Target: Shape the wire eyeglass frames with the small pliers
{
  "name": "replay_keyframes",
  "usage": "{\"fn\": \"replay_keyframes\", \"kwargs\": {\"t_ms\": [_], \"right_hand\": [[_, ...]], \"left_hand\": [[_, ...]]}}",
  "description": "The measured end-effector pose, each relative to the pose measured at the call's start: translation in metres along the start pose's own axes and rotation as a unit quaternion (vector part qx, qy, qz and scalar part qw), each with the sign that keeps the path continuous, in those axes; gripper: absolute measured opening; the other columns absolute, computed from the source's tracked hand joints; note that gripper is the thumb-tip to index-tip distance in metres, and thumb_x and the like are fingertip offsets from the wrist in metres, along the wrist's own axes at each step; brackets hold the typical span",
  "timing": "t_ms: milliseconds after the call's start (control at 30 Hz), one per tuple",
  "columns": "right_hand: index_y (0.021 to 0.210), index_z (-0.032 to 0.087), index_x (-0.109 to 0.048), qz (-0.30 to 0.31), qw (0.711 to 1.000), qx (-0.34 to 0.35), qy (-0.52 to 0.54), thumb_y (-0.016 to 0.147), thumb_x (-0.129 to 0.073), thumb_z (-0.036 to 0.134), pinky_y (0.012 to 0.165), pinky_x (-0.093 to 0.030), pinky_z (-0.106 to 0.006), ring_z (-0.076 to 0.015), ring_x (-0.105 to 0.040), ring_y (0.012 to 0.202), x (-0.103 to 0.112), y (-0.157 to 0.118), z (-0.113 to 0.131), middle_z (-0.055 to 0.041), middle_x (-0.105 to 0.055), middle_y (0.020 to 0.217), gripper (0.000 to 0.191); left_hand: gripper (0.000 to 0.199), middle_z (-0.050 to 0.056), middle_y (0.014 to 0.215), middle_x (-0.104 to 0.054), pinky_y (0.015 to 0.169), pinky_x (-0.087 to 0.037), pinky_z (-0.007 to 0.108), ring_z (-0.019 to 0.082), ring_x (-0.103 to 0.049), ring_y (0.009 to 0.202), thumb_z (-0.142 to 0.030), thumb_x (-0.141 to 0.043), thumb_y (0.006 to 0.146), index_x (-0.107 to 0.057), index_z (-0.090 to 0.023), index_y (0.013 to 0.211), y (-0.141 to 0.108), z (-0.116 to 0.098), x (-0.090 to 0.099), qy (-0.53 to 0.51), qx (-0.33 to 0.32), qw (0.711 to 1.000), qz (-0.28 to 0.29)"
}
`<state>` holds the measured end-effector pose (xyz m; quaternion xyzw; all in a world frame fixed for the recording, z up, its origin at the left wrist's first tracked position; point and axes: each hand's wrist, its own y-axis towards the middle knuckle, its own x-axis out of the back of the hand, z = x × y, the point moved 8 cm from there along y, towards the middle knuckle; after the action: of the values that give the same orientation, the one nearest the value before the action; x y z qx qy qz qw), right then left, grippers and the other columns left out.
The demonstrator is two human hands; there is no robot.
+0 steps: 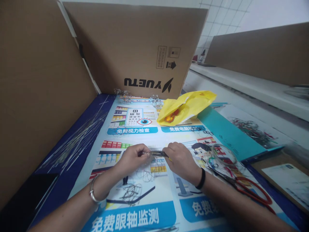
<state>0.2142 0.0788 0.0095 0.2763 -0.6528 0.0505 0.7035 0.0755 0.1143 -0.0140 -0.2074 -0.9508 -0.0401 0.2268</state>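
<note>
Pliers [158, 153] lie across the middle of the view, their handles inside my closed right hand [180, 161] and their jaws pointing left. At the jaw tips, my left hand [136, 158] pinches a thin piece of wire between thumb and fingers. Loops of thin wire [147, 174] show just below the jaws. Nearer to me, a tangle of wire pieces [131, 192] rests on the printed poster [166, 190]. A silver bangle is on my left wrist and a black band on my right.
Straight wires [74, 141] lie at left. Upright cardboard [135, 48] stands behind the poster. A yellow bag [187, 108] lies beyond my hands. Red-handled scissors [253, 190], coiled wire [224, 154] and a teal box [231, 132] with a wire pile are at right.
</note>
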Motion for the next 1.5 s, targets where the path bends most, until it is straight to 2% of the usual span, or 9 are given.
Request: {"fn": "replay_keyframes", "kwargs": {"t_ms": [400,900,1167,1500], "right_hand": [[0.083,0.018,-0.059,0.038,0.998,-0.011,-0.048,0.081,-0.048,0.013,0.066,-0.024,-0.03,-0.0167,-0.044,0.075,-0.006,0.0,0.004,-0.0046,-0.056,0.078,0.012],[0.083,0.019,-0.059,0.05,0.998,-0.041,-0.027,0.083,-0.047,0.014,0.067,-0.027,-0.029,-0.0167,-0.046,0.076,-0.012,-0.001,0.006,-0.0039,-0.057,0.08,0.012],[0.084,0.018,-0.059,0.046,0.998,-0.039,-0.035,0.083,-0.046,0.014,0.068,-0.028,-0.029,-0.0163,-0.047,0.077,-0.015,-0.002,0.007,-0.0044,-0.057,0.08,0.013],[0.084,0.017,-0.059,0.063,0.997,-0.038,-0.027,0.085,-0.044,0.014,0.067,-0.029,-0.027,-0.0159,-0.049,0.077,-0.016,0.0,0.005,-0.0056,-0.058,0.081,0.015]], "left_hand": [[0.008,-0.002,0.058,-0.057,0.05,-0.035,0.019,0.009,-0.046,0.053,-0.02,-0.052,0.067,-0.059,-0.016,0.063,-0.001,-0.004,0.005,0.037,-0.016,0.998,-0.04],[0.008,-0.002,0.06,-0.058,0.054,-0.036,0.02,0.011,-0.049,0.056,-0.019,-0.051,0.069,-0.057,-0.017,0.064,-0.005,-0.007,0.009,0.074,-0.041,0.993,-0.087],[0.007,-0.003,0.057,-0.056,0.052,-0.035,0.019,0.01,-0.048,0.054,-0.017,-0.051,0.068,-0.056,-0.017,0.062,-0.005,-0.005,0.009,0.061,-0.049,0.992,-0.097],[0.007,-0.005,0.056,-0.055,0.05,-0.035,0.018,0.009,-0.046,0.051,-0.017,-0.051,0.066,-0.056,-0.018,0.061,-0.003,0.0,0.007,0.032,-0.02,0.996,-0.083]]}}
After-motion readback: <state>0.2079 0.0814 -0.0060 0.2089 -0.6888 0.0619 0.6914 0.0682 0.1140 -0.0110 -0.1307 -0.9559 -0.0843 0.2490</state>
